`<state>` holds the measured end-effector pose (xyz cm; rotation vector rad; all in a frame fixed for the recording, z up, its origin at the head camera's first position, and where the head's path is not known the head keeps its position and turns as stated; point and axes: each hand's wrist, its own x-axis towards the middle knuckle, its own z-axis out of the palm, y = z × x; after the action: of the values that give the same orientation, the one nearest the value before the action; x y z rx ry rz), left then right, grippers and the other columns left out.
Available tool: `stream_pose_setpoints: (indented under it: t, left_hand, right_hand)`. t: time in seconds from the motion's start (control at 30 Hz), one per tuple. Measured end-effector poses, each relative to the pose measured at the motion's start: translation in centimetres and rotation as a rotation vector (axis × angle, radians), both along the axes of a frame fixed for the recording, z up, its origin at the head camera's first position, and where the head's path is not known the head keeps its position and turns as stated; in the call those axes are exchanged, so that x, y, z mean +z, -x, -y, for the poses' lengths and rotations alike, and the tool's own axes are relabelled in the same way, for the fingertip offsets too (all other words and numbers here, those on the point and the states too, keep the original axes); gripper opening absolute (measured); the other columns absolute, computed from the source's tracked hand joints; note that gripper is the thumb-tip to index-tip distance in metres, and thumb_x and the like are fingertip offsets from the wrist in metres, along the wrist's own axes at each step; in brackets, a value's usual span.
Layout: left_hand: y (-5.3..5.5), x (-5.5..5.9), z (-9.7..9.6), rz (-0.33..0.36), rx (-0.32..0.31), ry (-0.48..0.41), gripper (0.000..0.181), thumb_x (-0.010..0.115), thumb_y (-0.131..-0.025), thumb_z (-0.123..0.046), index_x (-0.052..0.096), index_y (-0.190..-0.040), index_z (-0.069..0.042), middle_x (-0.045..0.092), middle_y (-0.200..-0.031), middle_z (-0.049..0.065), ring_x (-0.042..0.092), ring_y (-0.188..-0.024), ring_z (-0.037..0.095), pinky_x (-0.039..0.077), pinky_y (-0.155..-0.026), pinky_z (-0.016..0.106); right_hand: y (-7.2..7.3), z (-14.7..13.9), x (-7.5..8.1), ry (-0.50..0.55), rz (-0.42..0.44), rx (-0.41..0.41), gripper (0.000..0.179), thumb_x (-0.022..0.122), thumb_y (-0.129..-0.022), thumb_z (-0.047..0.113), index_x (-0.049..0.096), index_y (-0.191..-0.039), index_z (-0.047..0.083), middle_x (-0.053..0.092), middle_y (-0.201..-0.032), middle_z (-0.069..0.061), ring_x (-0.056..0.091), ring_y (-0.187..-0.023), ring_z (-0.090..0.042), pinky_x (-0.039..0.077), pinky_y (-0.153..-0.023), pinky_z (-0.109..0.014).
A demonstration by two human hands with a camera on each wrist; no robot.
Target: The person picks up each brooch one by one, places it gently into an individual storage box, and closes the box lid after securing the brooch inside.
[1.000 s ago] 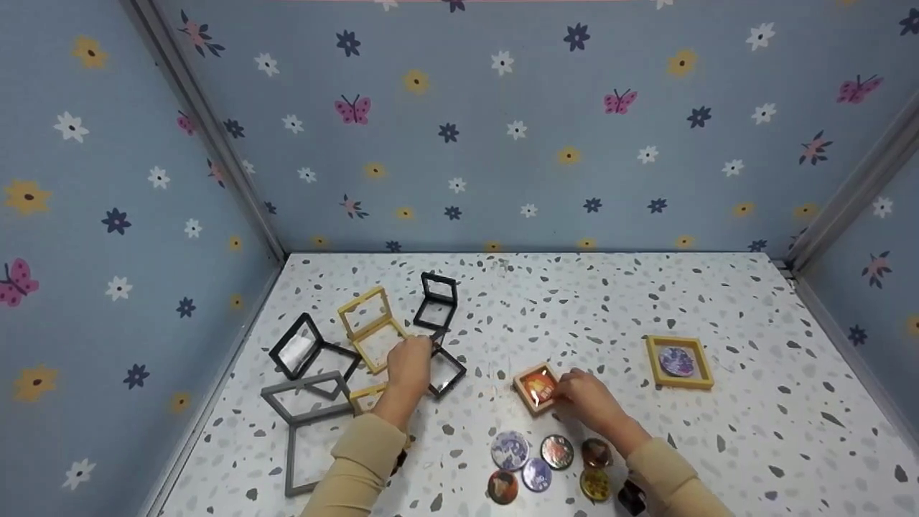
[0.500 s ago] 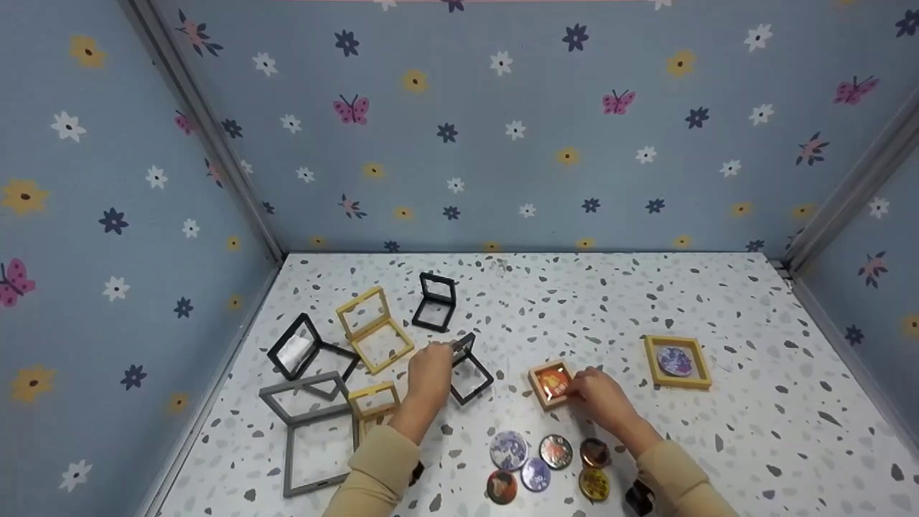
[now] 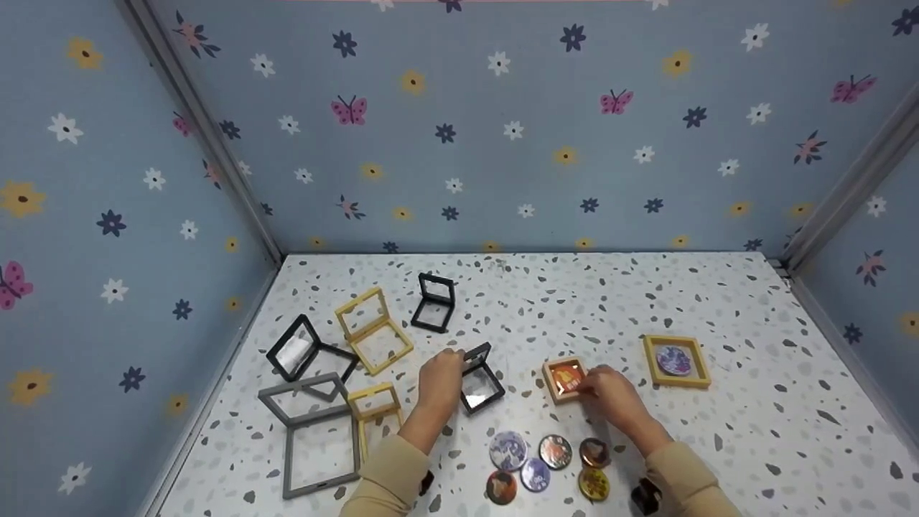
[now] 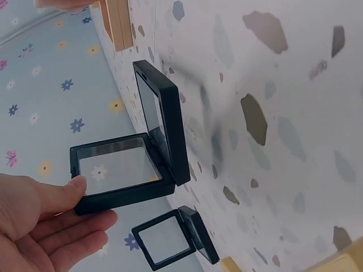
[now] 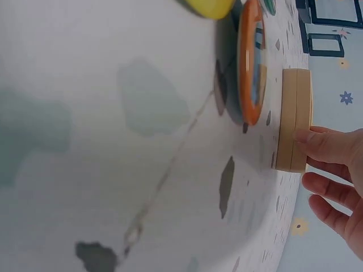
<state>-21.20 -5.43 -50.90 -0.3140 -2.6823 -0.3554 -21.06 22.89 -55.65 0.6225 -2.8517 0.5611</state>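
My left hand (image 3: pixel 439 384) pinches the raised half of a small black hinged display frame (image 3: pixel 498 390), which stands open on the speckled table. In the left wrist view, the thumb and fingers grip one edge of this black frame (image 4: pixel 173 122), and its clear panes have nothing between them. To its right, my right hand (image 3: pixel 617 398) holds a light wood-coloured square frame (image 3: pixel 551 384) by its right side. An orange picture (image 3: pixel 568 377) shows inside it. The right wrist view has the thumb on the side of the closed wood-coloured frame (image 5: pixel 294 113), fingers partly behind it.
Several round badges (image 3: pixel 508 451) lie in front of the hands. A yellow frame (image 3: pixel 705 380) with a purple badge (image 3: pixel 674 360) is at right. Open hinged frames stand at left: grey (image 3: pixel 288 456), yellow (image 3: pixel 346 327) and black (image 3: pixel 274 355) among them; a smaller black one (image 3: pixel 416 319) is farther back.
My left hand has brought the black hinged frame rightward and slightly nearer. My right hand has slid the wood-coloured frame to the right and turned it straighter.
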Motion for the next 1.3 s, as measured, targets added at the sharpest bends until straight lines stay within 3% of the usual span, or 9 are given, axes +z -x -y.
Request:
stream_pose_setpoints:
  t: [0.2,0.4,0.53,0.77,0.93,1.17,1.3]
  left_hand:
    - [-0.1,-0.5,-0.3,-0.017,-0.023,0.04,0.008,0.065,-0.075,-0.012,0.066,-0.075,-0.004,0.058,-0.064,0.008,0.058,-0.055,0.023,0.047,-0.048,0.033]
    - [-0.4,-0.6,-0.7,-0.022,-0.052,0.081,0.01,0.066,-0.076,-0.014,0.065,-0.074,-0.005,0.058,-0.064,0.007,0.058,-0.057,0.022,0.047,-0.049,0.032]
    - [-0.5,-0.8,-0.9,-0.008,-0.062,0.061,0.011,0.065,-0.076,-0.016,0.065,-0.076,-0.005,0.058,-0.064,0.007,0.058,-0.056,0.023,0.047,-0.049,0.033]
    - [-0.4,-1.0,-1.4,-0.046,-0.089,0.033,0.012,0.065,-0.076,-0.017,0.065,-0.076,-0.005,0.057,-0.062,0.006,0.057,-0.053,0.022,0.045,-0.047,0.033]
    - [-0.4,-1.1,-1.7,-0.014,-0.104,0.015,0.015,0.065,-0.076,-0.02,0.067,-0.081,-0.006,0.06,-0.068,0.006,0.059,-0.056,0.021,0.047,-0.049,0.031]
    - [-0.3,-1.2,-2.1,-0.035,-0.118,0.043,0.013,0.065,-0.076,-0.021,0.064,-0.075,-0.007,0.059,-0.065,0.005,0.057,-0.057,0.021,0.046,-0.047,0.032]
    - [-0.4,-1.2,-2.3,-0.037,-0.122,0.064,0.013,0.064,-0.076,-0.021,0.065,-0.078,-0.008,0.06,-0.068,0.005,0.058,-0.059,0.021,0.047,-0.049,0.032]
  right_hand:
    - [0.1,-0.4,0.1,0.023,0.05,-0.064,0.013,0.075,-0.064,0.003,0.07,-0.074,0.008,0.058,-0.07,0.001,0.053,-0.067,-0.015,0.046,-0.065,-0.033]
    - [0.3,-1.1,0.0,0.021,0.037,-0.078,0.012,0.075,-0.065,0.004,0.07,-0.075,0.009,0.061,-0.073,0.0,0.054,-0.069,-0.017,0.046,-0.067,-0.034]
    - [0.5,-1.6,0.1,0.013,0.055,-0.106,0.012,0.073,-0.067,0.002,0.07,-0.077,0.008,0.062,-0.073,-0.002,0.055,-0.07,-0.018,0.047,-0.069,-0.035]
    - [0.6,-2.5,0.3,0.016,0.05,-0.126,0.013,0.071,-0.067,-0.001,0.07,-0.078,0.006,0.061,-0.072,-0.003,0.056,-0.07,-0.019,0.048,-0.069,-0.035]
    - [0.9,-3.2,0.3,0.015,0.05,-0.141,0.012,0.071,-0.068,-0.001,0.07,-0.078,0.006,0.06,-0.072,-0.003,0.056,-0.07,-0.019,0.048,-0.068,-0.034]
    - [1.3,-4.1,0.5,0.02,0.102,-0.181,0.012,0.067,-0.071,-0.003,0.07,-0.082,0.004,0.061,-0.075,-0.005,0.055,-0.074,-0.022,0.046,-0.07,-0.037]
    - [1.5,-4.6,0.5,0.019,0.084,-0.186,0.011,0.068,-0.071,-0.002,0.07,-0.08,0.004,0.061,-0.073,-0.005,0.056,-0.071,-0.023,0.047,-0.069,-0.038]
